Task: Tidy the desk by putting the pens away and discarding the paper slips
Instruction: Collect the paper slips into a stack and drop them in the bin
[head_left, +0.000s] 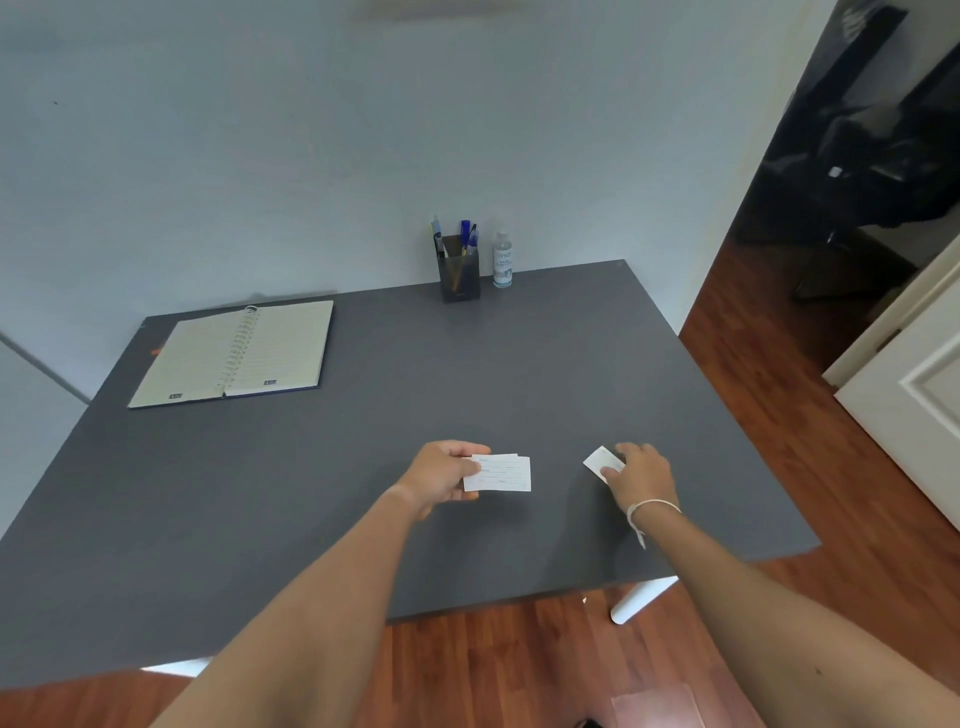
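White lined paper slips (501, 473) are pinched in the left hand (441, 478) above the dark grey surface (363, 467). One small white slip (597, 460) is being closed on by the right hand (641, 473). Pens (467, 234) are stowed; discarding is judged next.

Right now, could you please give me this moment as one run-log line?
left hand: holding paper slips | right hand: on last slip | pens: in holder
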